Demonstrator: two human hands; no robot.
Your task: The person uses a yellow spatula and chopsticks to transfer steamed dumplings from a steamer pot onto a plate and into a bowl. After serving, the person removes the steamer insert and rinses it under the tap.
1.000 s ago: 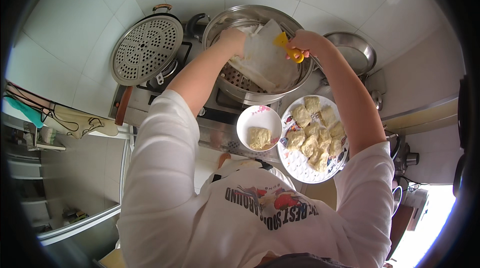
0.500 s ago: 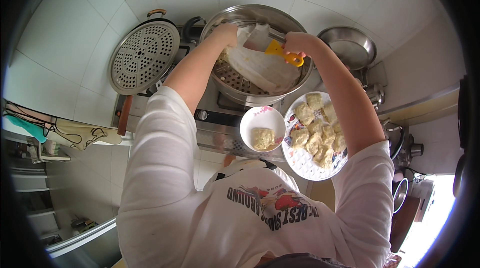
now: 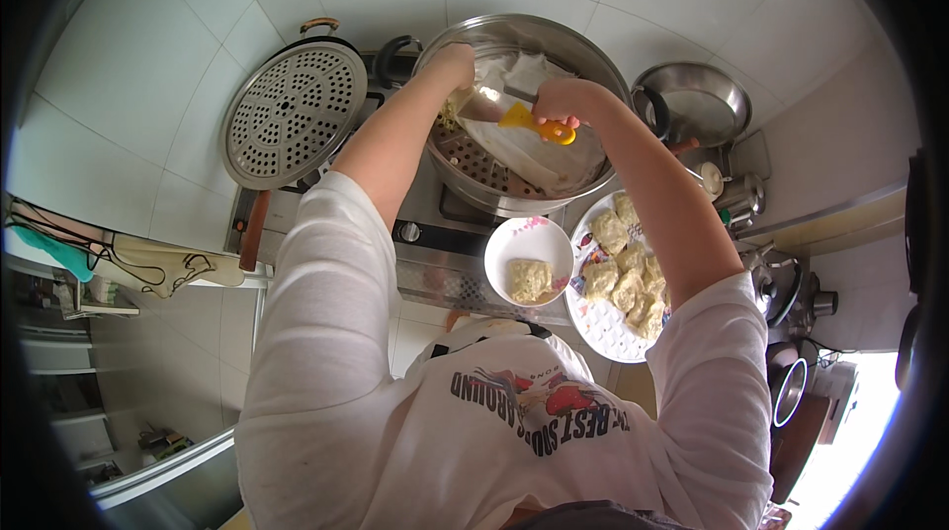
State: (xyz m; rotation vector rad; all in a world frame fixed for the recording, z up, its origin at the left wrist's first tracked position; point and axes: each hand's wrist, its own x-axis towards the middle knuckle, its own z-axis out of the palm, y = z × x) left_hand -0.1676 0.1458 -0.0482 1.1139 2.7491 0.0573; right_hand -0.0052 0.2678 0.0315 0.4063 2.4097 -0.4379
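My left hand [image 3: 453, 63] reaches into a large steel steamer pot [image 3: 593, 60] on the stove and grips the far edge of a white sheet [image 3: 524, 149] lying over the perforated insert. My right hand [image 3: 560, 101] is closed on yellow-handled scissors [image 3: 534, 122], whose blades sit on the sheet just right of my left hand. Below the pot stand a small white bowl [image 3: 514, 238] holding one pale dumpling and a white plate [image 3: 593, 327] piled with several more dumplings.
A round perforated steamer tray [image 3: 292, 115] leans by the tiled wall at the left. A steel pan [image 3: 697, 100] sits right of the pot, with small metal pots [image 3: 736, 196] beside it. A cloth and cords [image 3: 163, 268] lie on the left ledge.
Both hands have stayed in the pot. The scissors have shifted left along the white sheet, closer to my left hand, and the sheet lies flatter.
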